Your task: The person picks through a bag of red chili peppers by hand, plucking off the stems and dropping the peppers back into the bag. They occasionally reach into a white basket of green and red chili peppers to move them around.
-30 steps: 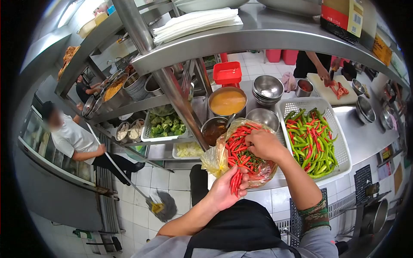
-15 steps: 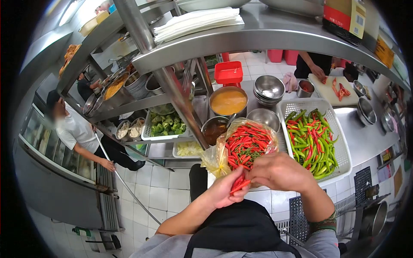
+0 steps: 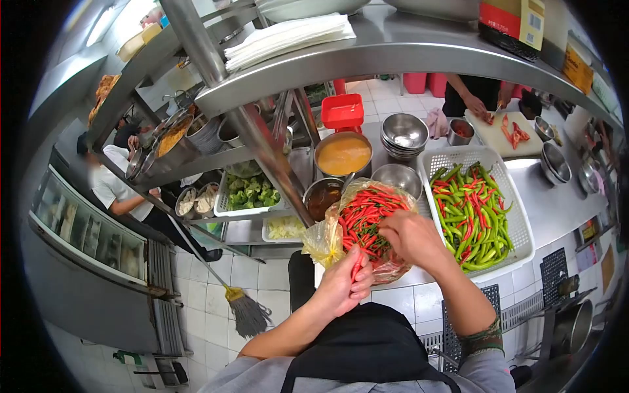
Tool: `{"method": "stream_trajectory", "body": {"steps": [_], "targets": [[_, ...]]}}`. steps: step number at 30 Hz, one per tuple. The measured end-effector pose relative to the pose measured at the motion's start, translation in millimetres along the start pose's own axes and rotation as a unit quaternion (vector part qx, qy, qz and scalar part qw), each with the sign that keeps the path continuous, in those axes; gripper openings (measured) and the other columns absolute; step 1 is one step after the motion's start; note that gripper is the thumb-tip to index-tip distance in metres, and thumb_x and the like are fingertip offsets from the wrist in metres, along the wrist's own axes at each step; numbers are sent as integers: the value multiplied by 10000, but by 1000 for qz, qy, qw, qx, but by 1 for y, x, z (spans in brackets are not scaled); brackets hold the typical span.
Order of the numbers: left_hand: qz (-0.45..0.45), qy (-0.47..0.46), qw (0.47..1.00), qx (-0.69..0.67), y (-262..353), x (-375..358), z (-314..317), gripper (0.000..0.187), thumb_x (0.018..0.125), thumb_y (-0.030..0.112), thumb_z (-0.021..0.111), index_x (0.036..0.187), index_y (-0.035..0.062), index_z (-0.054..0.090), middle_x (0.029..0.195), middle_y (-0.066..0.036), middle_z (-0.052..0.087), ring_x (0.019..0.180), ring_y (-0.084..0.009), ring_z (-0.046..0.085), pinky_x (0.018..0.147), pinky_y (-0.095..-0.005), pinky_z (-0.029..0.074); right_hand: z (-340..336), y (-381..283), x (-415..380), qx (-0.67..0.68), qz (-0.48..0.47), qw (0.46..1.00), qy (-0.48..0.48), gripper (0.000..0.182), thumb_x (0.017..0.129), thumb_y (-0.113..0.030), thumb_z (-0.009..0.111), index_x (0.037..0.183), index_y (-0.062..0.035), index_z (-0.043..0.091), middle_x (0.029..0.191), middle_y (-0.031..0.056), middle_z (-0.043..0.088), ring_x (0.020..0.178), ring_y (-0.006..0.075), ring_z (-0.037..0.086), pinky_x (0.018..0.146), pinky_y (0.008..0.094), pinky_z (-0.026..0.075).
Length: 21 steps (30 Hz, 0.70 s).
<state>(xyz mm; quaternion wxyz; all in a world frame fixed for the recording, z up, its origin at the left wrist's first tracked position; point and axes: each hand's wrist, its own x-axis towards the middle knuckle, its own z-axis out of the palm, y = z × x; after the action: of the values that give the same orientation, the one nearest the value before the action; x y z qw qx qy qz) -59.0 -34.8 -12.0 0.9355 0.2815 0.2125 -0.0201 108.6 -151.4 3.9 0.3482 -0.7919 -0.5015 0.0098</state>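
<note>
The left hand (image 3: 344, 286) is closed around a small bunch of red chilies (image 3: 357, 267), held at the near edge of the tabletop (image 3: 563, 203). The right hand (image 3: 409, 237) reaches into a clear plastic bag (image 3: 327, 239) full of red chilies, its fingers curled down among them; whether it grips any cannot be told. The bag lies open on the tabletop, just in front of the person's apron (image 3: 367, 347).

Just right of the bag stands a white basket (image 3: 521, 226) holding green and red chilies (image 3: 472, 216). Behind the bag sit an empty steel bowl (image 3: 396, 177), a small pot of dark sauce (image 3: 322, 196) and a larger pot of orange sauce (image 3: 343, 154), with a stack of bowls (image 3: 404, 134) beside it. A slanting steel post (image 3: 255, 141) crosses in front of the pots and hides part of them. Left of the post a tray of broccoli (image 3: 252, 193) rests on a lower shelf. Overhead, a steel shelf (image 3: 406, 56) carries folded white cloths (image 3: 288, 36).

Across the tabletop another person's hand (image 3: 473, 105) works at a cutting board (image 3: 508, 134) with red pieces. On the floor to the left, a third person in a white shirt (image 3: 114, 190) holds a broom (image 3: 246, 314).
</note>
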Motion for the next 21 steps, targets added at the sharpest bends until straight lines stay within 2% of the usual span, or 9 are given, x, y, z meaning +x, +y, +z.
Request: {"method": "stream_trajectory", "body": {"steps": [2,5,9,12,15,16,19,21], "targets": [[11,-19,1000,-18,1,0,-13,376,1058,467,396,945,121,494,713,11,426,523,-77,342,431,-221,266,7,17,16,-25,13,999,-17,228,869,-214,673,1002,-36,720,942,174,679,924,372,652,803,454,512],[14,-15,999,-41,6,-4,-13,374,1059,462,393,995,117,524,742,4,460,543,-84,365,433,-221,273,18,26,28,-50,-24,996,-71,210,850,-214,692,960,-35,713,923,172,671,919,370,648,799,444,512],[28,-13,998,-46,12,-7,-18,259,1052,366,473,1005,119,535,755,16,461,566,-67,379,452,-209,283,23,32,37,14,-21,996,-81,178,838,-194,697,904,-29,689,894,165,663,886,362,647,793,441,507],[90,11,995,40,17,-2,-25,164,1038,274,524,985,118,534,750,33,437,569,-49,377,459,-196,297,-6,17,44,84,0,994,-69,149,842,-163,684,887,-22,667,899,169,660,876,358,650,783,443,505],[158,72,981,84,22,3,-18,103,1021,214,562,994,116,543,743,47,427,572,-42,371,475,-196,292,-39,-3,46,119,-23,990,-69,136,846,-140,684,899,-18,656,878,167,650,834,356,646,754,430,504],[165,69,980,83,24,7,-19,114,1020,213,566,1042,102,566,727,51,408,567,-42,360,482,-200,292,-47,-9,44,118,-22,990,-78,130,847,-116,687,903,-8,642,860,162,637,794,332,641,716,407,502],[186,29,973,134,30,15,-14,157,1009,219,600,1101,94,577,749,60,451,566,-31,346,496,-193,278,-58,-24,36,169,-62,981,-79,91,881,-63,685,867,2,622,745,47,594,624,99,555,580,260,452],[156,19,967,198,30,16,-3,154,1016,193,575,1109,71,580,737,54,435,571,-36,366,499,-192,297,-54,-27,30,252,-8,964,-91,106,892,-83,685,887,2,621,749,44,598,624,104,554,581,267,455]]}}
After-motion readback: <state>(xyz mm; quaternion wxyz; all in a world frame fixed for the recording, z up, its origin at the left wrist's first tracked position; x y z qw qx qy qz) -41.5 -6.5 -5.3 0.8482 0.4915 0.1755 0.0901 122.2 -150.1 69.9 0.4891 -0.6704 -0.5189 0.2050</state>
